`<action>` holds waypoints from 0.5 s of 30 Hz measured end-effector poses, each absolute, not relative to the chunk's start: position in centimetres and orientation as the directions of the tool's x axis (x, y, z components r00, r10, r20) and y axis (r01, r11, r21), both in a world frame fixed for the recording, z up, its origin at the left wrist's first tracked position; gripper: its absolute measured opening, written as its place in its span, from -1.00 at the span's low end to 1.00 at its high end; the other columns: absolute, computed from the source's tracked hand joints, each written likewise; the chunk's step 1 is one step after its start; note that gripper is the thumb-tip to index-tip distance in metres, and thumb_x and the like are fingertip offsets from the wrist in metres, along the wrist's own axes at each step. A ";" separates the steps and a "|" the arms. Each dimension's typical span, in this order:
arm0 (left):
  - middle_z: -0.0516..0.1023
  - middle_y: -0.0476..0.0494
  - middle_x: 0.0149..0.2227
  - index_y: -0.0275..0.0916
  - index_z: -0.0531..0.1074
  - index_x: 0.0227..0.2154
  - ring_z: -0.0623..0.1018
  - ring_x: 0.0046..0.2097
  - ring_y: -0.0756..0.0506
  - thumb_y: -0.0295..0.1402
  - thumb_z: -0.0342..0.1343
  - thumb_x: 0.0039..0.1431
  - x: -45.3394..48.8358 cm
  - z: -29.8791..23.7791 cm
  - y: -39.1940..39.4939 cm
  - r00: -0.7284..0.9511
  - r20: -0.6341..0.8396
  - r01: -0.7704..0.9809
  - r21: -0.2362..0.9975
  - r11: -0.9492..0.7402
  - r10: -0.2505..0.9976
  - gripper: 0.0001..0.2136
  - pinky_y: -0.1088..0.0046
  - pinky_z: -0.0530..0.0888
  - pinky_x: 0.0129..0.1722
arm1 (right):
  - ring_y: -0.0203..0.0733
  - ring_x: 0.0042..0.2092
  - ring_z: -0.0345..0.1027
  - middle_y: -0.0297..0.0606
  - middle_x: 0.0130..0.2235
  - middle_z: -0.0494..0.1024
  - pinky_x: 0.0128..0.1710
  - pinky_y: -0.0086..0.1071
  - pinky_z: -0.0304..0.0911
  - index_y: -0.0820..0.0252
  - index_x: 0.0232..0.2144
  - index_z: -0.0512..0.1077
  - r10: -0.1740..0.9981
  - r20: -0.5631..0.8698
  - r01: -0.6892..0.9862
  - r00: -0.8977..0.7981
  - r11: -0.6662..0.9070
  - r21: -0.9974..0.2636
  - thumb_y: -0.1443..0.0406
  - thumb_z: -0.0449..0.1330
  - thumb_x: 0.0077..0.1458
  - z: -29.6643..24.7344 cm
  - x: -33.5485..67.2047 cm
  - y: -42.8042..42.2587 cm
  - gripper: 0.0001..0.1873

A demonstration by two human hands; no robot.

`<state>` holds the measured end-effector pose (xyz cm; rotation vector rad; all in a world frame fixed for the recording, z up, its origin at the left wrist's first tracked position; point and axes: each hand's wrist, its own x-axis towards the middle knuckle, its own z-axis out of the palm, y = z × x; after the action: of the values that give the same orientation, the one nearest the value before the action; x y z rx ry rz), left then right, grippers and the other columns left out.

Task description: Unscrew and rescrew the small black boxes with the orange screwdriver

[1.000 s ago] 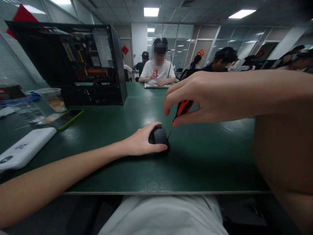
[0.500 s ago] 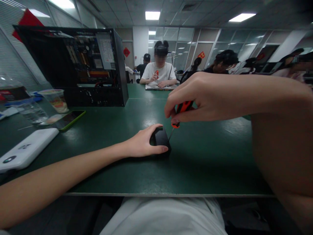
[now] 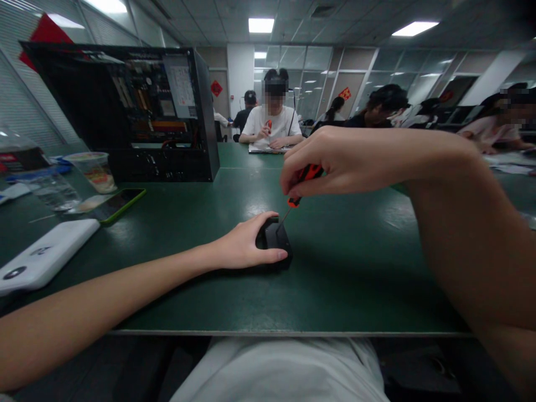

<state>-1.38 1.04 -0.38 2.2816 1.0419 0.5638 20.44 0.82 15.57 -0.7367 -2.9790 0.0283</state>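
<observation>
A small black box-shaped device rests on the green table. My left hand grips it from the left, thumb along the near side and fingers around the far side. Above it, my right hand is closed around the orange and black handle of a screwdriver. The thin shaft slants down to the left, and its tip meets the top of the device towards the far side. What exactly lies under the tip is too small to make out.
An opened black computer case stands at the back left. Nearer are a phone with a green edge, a white power bank-like slab, a plastic cup and a bottle. Across the table sits a person in white.
The screwdriver and my right hand have shifted slightly left and away from me. The tip has gone from the device's right edge to farther on its top. My left hand stays put.
</observation>
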 end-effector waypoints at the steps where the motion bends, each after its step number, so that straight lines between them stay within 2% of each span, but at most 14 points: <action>1: 0.34 -0.33 0.30 -0.23 0.15 0.33 0.41 0.26 -0.38 0.10 0.25 0.09 -1.4 -0.4 1.0 0.613 0.140 0.542 0.641 -0.543 0.778 -0.16 0.05 0.34 0.27 | -0.37 -0.29 0.37 -0.38 -0.28 0.59 -0.27 -0.43 0.18 0.21 -0.25 0.59 0.462 0.055 0.460 -0.885 0.886 -0.053 0.34 0.12 0.24 15.7 20.6 0.8 -0.78; 4: 0.34 -0.33 0.30 -0.23 0.14 0.33 0.42 0.25 -0.38 0.10 0.24 0.10 -1.3 -0.4 1.1 0.616 0.139 0.547 0.633 -0.547 0.776 -0.17 0.04 0.33 0.27 | -0.33 -0.30 0.39 -0.37 -0.28 0.60 -0.26 -0.41 0.21 0.18 -0.23 0.60 0.471 0.059 0.467 -0.880 0.882 -0.069 0.30 0.17 0.21 15.8 20.8 0.8 -0.80; 10: 0.31 -0.36 0.32 -0.24 0.14 0.33 0.38 0.28 -0.40 0.11 0.24 0.10 -1.3 -0.5 1.1 0.612 0.143 0.546 0.636 -0.546 0.778 -0.15 0.03 0.32 0.29 | -0.35 -0.29 0.37 -0.36 -0.29 0.59 -0.26 -0.39 0.19 0.21 -0.27 0.57 0.438 0.086 0.442 -0.895 0.897 0.024 0.39 0.12 0.21 15.4 20.1 0.7 -0.79; 15: 0.29 -0.38 0.33 -0.25 0.12 0.34 0.37 0.28 -0.40 0.11 0.24 0.09 -1.4 -0.7 1.2 0.611 0.153 0.555 0.617 -0.558 0.777 -0.14 -0.01 0.30 0.29 | -0.37 -0.26 0.37 -0.38 -0.24 0.60 -0.23 -0.42 0.20 0.24 -0.19 0.58 0.425 0.037 0.424 -0.905 0.905 -0.032 0.34 0.12 0.26 15.7 20.5 0.4 -0.77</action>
<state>-1.38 1.19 -0.65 2.3170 1.0496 0.5648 20.52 0.40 15.69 -0.6736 -3.0238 0.0359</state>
